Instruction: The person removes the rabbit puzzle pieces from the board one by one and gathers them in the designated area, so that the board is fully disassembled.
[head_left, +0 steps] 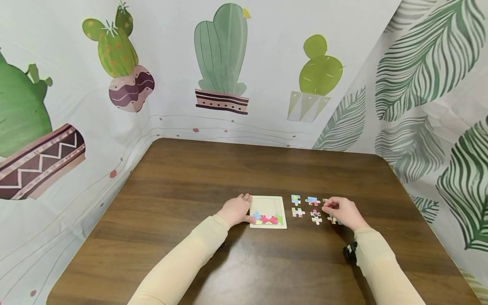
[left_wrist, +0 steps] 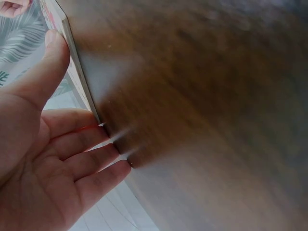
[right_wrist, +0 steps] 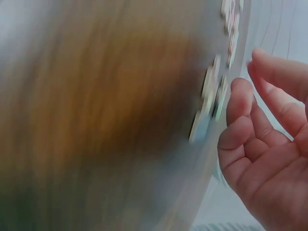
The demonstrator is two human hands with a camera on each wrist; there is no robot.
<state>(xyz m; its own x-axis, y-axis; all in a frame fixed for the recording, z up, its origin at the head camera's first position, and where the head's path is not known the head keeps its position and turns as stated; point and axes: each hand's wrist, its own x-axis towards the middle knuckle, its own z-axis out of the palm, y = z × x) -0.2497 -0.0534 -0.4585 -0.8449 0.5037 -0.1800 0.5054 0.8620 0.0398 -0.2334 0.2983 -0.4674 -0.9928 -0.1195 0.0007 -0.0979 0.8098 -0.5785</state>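
Puzzle pieces (head_left: pixel 334 221) partly behind right hand (head_left: pixel 344 212)

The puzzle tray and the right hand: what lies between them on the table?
Several loose puzzle pieces lie between the tray and the right hand; the head view shows this.

The brown wood-grain counter (head_left: pixel 213 169) carries a pale puzzle tray (head_left: pixel 268 205) (partly filled along its near side) and, right of it, loose puzzle pieces (head_left: pixel 312 201).

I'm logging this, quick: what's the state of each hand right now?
Left hand: open, touching the puzzle tray.
Right hand: by the puzzle pieces; can't tell whether it's holding one.
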